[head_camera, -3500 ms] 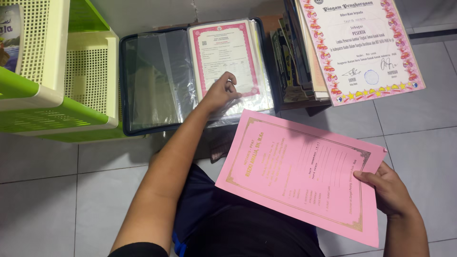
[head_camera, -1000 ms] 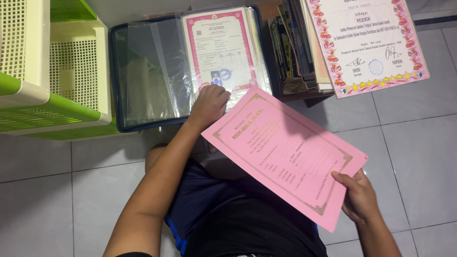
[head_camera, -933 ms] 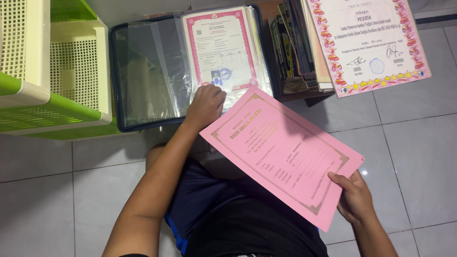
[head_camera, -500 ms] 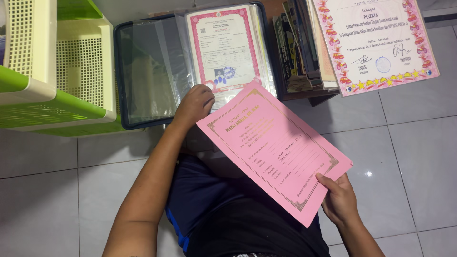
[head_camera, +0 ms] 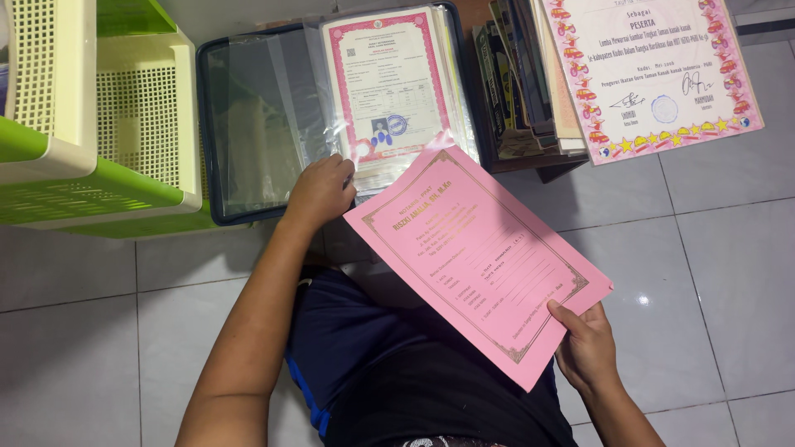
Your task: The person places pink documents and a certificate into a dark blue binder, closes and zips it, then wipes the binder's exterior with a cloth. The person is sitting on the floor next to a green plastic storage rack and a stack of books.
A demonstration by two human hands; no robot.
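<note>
The right hand (head_camera: 586, 349) pinches the pink folder (head_camera: 476, 257) at its 4 o'clock corner; it looks light and floppy, likely steadier held at an edge. The left hand (head_camera: 319, 192) curls on the clear sleeves of the open display book (head_camera: 248, 124), slippery and thin. A red-bordered certificate (head_camera: 389, 79) lies at 12 o'clock, a cartoon-bordered one (head_camera: 654, 70) at 1 o'clock.
</note>
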